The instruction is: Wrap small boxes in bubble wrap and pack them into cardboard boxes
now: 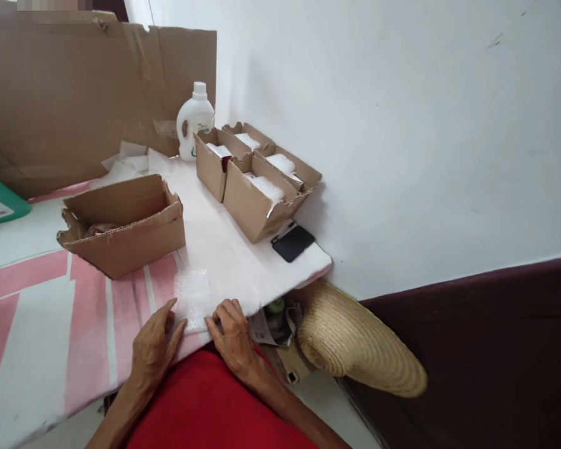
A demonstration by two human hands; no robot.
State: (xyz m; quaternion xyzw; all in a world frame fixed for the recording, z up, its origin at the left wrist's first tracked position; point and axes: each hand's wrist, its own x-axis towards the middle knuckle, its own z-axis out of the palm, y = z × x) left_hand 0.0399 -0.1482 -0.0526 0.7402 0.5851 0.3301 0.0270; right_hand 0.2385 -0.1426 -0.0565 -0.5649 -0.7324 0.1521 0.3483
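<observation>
A small sheet of clear bubble wrap point(191, 293) lies flat at the near edge of the table, partly over the pink-and-white cloth. My left hand point(154, 343) grips its near left edge, thumb and forefinger at the plastic. At its near right corner is my right hand point(234, 337), fingers curled and thumb against the sheet. Just beyond the wrap stands an open cardboard box point(144, 243) with something brownish inside, mostly hidden by its walls.
Several cardboard boxes point(243, 212) holding bubble-wrapped items stand by the wall. Near them are a black phone-like object point(293, 242) and a white jug point(199, 121). A green container point(2, 202) is at left; a straw hat point(355, 343) hangs below the table's right edge.
</observation>
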